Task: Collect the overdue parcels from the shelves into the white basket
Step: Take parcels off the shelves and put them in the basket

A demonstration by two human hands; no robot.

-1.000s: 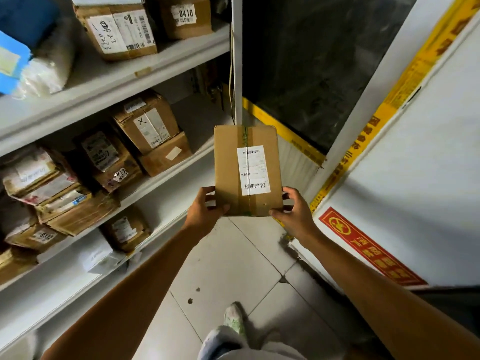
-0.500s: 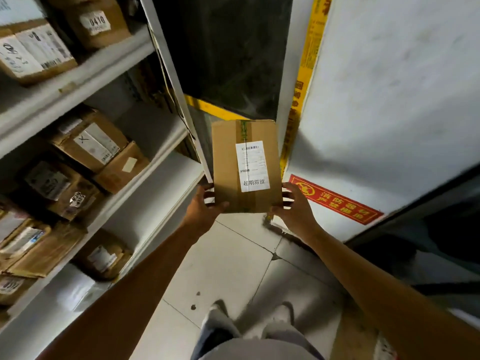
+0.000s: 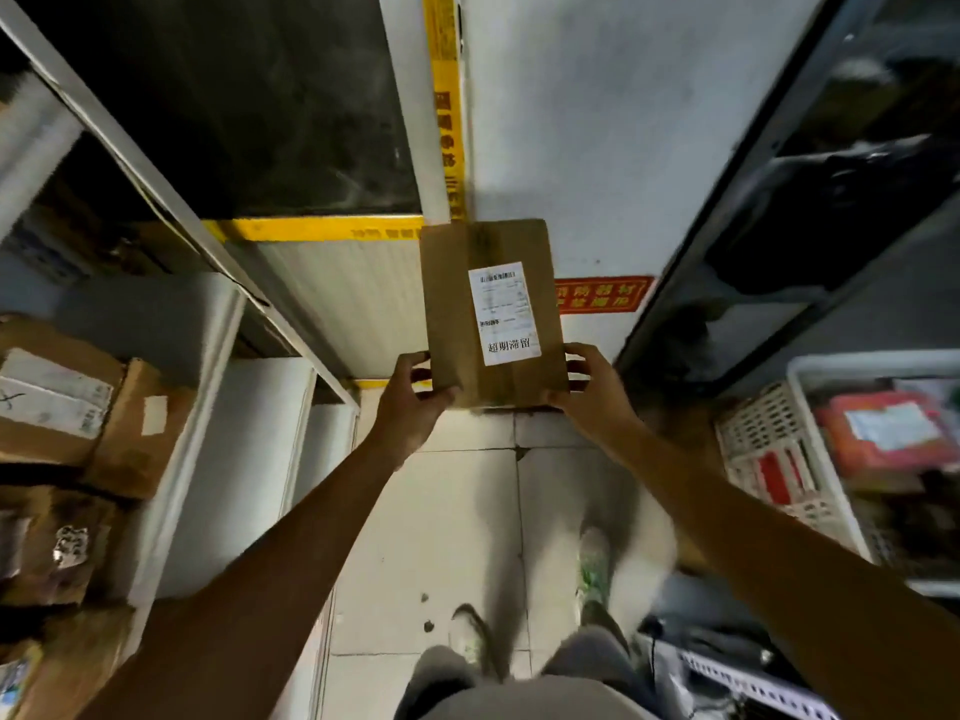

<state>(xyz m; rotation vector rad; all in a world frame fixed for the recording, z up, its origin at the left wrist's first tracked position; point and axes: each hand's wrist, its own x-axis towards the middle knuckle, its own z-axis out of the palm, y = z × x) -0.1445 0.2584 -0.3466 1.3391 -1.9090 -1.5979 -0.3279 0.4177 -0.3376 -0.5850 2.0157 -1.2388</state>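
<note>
Item: one brown cardboard parcel [image 3: 493, 314], flat and oblong, held upright in the air over the tiled floor [image 3: 457, 537]. It is between the shelves [image 3: 218, 407] on the left and the white basket [image 3: 823, 459] on the right, and touches neither. Grip: the left hand [image 3: 410, 407] clasps the lower left corner and the right hand [image 3: 592, 392] the lower right corner, with thumbs on the front face and fingers curled behind. Markings: a white shipping label [image 3: 504, 314] on the front, with a barcode along its top edge, small print too fine to read, and four large black characters at its bottom edge that seem to read 超期滞留. Basket contents: a red packet with a white label, blurred. Shelf stock: cardboard boxes [image 3: 57, 397], one marked with a handwritten X. Surroundings: a red sign [image 3: 602, 295] with yellow characters, blurred, and yellow printed tape [image 3: 447, 106] along the wall edge.
</note>
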